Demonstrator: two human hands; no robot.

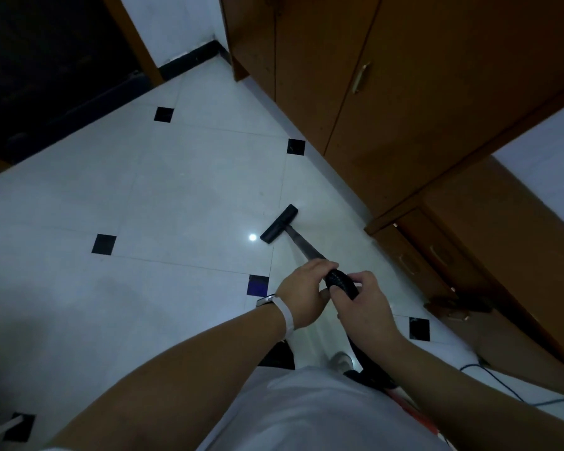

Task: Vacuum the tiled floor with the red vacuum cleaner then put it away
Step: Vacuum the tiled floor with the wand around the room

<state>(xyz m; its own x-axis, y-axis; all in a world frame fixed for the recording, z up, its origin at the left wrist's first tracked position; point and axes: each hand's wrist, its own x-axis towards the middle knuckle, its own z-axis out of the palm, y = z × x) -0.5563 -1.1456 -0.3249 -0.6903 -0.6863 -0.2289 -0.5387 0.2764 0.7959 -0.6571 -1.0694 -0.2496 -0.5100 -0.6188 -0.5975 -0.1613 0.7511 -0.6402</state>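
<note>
The vacuum's black floor nozzle point(279, 223) lies flat on the white tiled floor point(163, 196), close to the wooden cabinets. A dark wand point(303, 247) runs from it back to my hands. My left hand point(302, 292) grips the wand's upper end. Just behind it, my right hand point(362, 304) holds the black ribbed hose point(342, 283). The hose curves down past my right forearm. A small red part of the vacuum body point(404, 405) shows low down, mostly hidden by my shirt and arm.
Tall wooden cabinets point(388, 92) line the right side, with a low drawer unit point(443, 255) nearer me. A blue cable point(502, 382) trails over the floor at lower right. A dark doorway point(46, 70) opens at upper left. Small black inset tiles dot the floor.
</note>
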